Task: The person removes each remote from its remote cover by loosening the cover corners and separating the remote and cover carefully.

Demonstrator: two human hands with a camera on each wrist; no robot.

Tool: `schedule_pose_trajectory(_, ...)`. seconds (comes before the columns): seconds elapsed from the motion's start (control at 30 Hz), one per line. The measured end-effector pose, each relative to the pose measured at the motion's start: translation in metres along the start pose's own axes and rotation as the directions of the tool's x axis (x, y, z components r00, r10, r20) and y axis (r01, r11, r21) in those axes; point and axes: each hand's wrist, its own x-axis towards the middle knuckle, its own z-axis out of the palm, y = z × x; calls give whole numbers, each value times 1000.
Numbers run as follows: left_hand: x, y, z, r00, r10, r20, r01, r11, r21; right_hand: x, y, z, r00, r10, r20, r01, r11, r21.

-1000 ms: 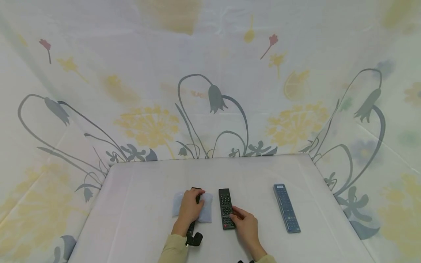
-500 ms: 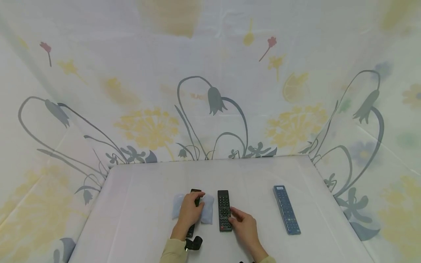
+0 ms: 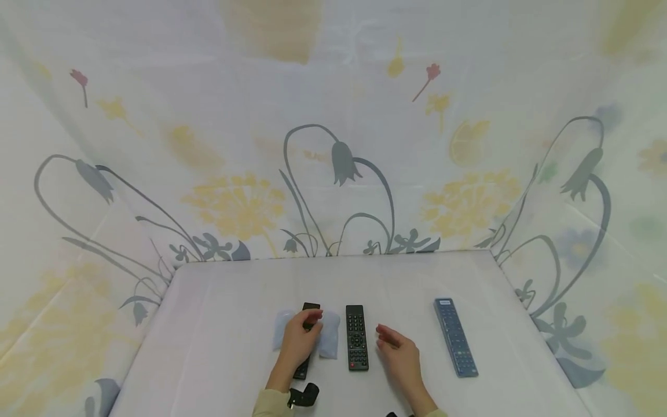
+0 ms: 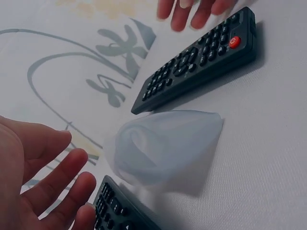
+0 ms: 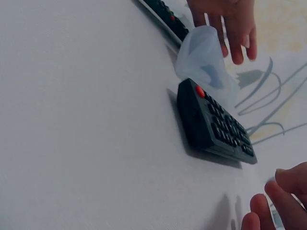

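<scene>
A black remote control [image 3: 301, 371] lies over a pale blue translucent film [image 3: 329, 336], partly hidden by my left hand [image 3: 299, 339]. In the left wrist view that hand's fingers [image 4: 69, 191] are loosely bent above the remote with nothing between them. The film's near flap [image 4: 168, 143] stands up off the table. A second black remote with a red button [image 3: 356, 337] lies in the middle. My right hand [image 3: 401, 356] hovers just right of it, apart from it, and in the right wrist view its fingers [image 5: 261, 211] hold nothing.
A blue-looking remote control [image 3: 455, 337] with a white label at its top lies slanted on the right of the white table [image 3: 234, 324]. Flower-printed cloth walls [image 3: 333, 87] rise at the back and both sides.
My right hand has drawn away from the middle remote to the right, letting go of it. My left hand stays over the left remote with its fingers a little looser.
</scene>
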Motion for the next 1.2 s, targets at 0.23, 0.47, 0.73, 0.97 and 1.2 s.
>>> schedule_pose_trajectory(0.23, -3, 0, -4, 1000, -23, -1, 22, 997, -78, 9, -4, -32, 993, -38, -114, 39, 999, 14)
schedule_pose_trajectory(0.47, -9, -1, -5, 1000, -17, 0, 17, 993, -119, 15, -5, -56, 975, -78, -210, 90, 995, 48)
schedule_pose_trajectory(0.73, -13, 5, -4, 995, -55, 79, 69, 979, -193, 17, 5, -80, 901, -201, -385, 162, 978, -131)
schedule_pose_trajectory(0.97, -18, 19, -1, 991, -52, 124, 79, 971, -225, 19, 15, -96, 856, -299, -421, 201, 944, -263)
schedule_pose_trajectory(1.2, -20, 19, 6, 990, -34, 135, 69, 963, -262, 20, 23, -105, 875, -238, -422, 108, 945, -308)
